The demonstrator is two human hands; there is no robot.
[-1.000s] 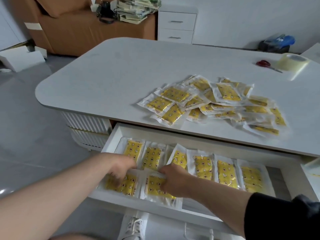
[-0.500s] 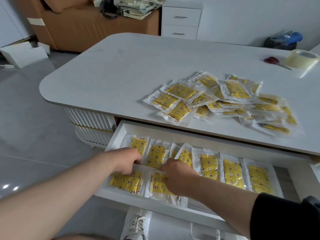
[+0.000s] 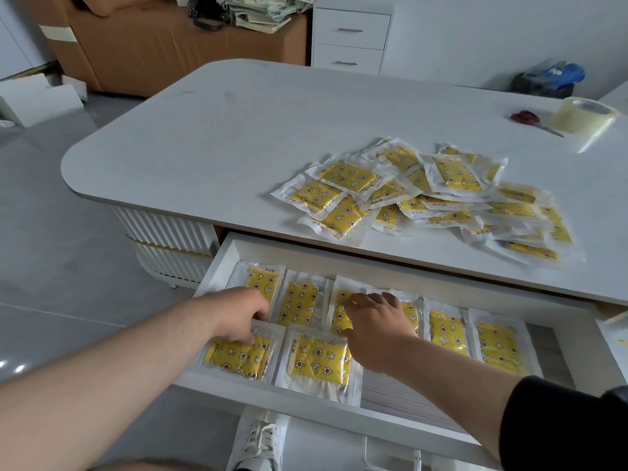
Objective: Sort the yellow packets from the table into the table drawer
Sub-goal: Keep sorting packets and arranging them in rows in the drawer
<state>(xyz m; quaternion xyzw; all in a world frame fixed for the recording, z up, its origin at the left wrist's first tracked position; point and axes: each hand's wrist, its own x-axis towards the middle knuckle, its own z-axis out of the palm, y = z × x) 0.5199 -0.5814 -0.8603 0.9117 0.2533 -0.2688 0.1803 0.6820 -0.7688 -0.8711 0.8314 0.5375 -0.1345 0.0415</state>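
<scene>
Across the lower half of the frame, yellow packets (image 3: pixel 299 302) are laid in rows in the open table drawer (image 3: pixel 219 266), while a loose pile (image 3: pixel 424 195) is heaped on the table (image 3: pixel 204 130) above. One back-row packet (image 3: pixel 339 316) is touched by the spread right hand (image 3: pixel 377 321). The left hand (image 3: pixel 238 314) is curled onto a front packet (image 3: pixel 238 356), and whether that packet is gripped cannot be told.

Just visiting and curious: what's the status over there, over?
Left hand on front-left drawer packet, grip unclear. Right hand resting on back-row packet. Packet pile waiting on table. Drawer open, nothing blocking.
</scene>
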